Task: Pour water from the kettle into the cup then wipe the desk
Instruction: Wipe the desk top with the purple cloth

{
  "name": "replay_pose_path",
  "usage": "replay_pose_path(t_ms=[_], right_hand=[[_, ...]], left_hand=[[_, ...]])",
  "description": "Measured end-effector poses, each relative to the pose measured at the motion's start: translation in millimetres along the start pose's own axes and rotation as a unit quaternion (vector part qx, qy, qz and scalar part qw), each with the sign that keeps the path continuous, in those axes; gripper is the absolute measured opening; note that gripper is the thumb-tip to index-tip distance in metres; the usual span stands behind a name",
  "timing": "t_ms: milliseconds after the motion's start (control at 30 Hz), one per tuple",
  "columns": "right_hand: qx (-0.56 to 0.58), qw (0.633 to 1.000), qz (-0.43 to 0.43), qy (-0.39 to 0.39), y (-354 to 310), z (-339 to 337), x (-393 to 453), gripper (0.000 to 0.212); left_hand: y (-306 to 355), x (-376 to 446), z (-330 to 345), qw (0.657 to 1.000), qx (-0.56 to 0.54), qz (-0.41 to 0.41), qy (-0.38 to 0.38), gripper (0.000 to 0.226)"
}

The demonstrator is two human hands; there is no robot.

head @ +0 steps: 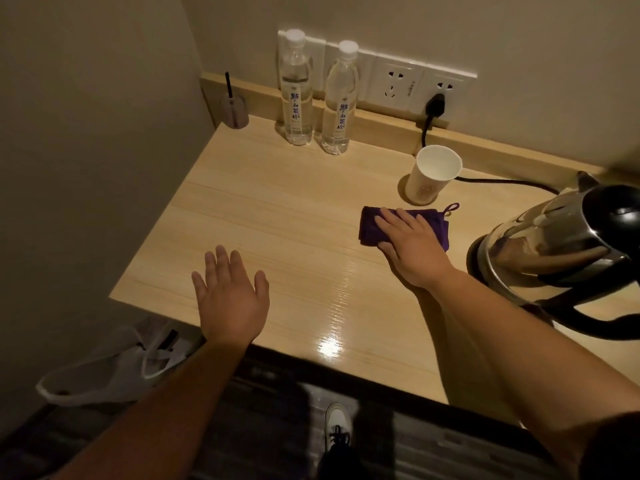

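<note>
Pressing flat on a folded purple cloth (pixel 405 226), the right hand (pixel 412 245) lay palm down with its fingers stretched out and together; it held the cloth against the bench (pixel 263 216) and did not close around it. The cloth showed at 9 o'clock and at 3 o'clock of the hand, and its small loop (pixel 451 208) stuck out toward 1 o'clock.

The white paper cup (pixel 434 174) stood upright at 12 o'clock of this hand, just beside the far edge of the cloth and apart from it. Its inside looked pale, and I could not tell if water was in it. The steel kettle (pixel 554 244) with the black handle stood at 3 o'clock of the hand, near the cloth. Its black cord (pixel 502 182) ran behind the cup to a plug (pixel 435 105) in the wall socket.

The left hand (pixel 230 299) was wide open, fingers spread, holding nothing, low above the bench at 8 o'clock of the cloth and well apart from it.

Two water bottles (pixel 317 98) stood at 11 o'clock, by the back rail.
</note>
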State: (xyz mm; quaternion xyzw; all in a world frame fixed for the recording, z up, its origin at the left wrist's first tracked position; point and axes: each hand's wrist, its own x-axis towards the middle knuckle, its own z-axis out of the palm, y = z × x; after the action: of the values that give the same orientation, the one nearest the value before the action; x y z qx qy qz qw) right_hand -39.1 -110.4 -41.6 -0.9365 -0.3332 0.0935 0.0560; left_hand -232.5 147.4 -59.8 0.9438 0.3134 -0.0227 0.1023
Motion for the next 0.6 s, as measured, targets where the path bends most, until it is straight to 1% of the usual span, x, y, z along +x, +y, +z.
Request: replay_pose_path(t_ms=[267, 333, 433, 533, 600], right_hand=[[0.035, 0.999, 0.022, 0.002, -43, 32, -162, 0.054], [0.036, 0.999, 0.027, 0.005, -51, 42, -194, 0.051], [0.056, 0.998, 0.037, -0.002, -63, 46, -228, 0.055], [0.125, 0.990, 0.063, -0.026, -71, 32, -245, 0.049], [0.216, 0.970, 0.097, -0.049, -79, 10, -253, 0.044]], left_hand=[[2, -1, -4, 1.000, 0.005, 0.002, -0.022, 0.068], [1, -2, -6, 0.999, 0.001, 0.007, -0.036, 0.069], [-6, -1, -13, 0.998, -0.006, 0.022, -0.064, 0.069], [-13, -8, -26, 0.992, -0.029, 0.043, -0.112, 0.066], [-13, -28, -39, 0.987, -0.040, 0.084, -0.130, 0.066]])
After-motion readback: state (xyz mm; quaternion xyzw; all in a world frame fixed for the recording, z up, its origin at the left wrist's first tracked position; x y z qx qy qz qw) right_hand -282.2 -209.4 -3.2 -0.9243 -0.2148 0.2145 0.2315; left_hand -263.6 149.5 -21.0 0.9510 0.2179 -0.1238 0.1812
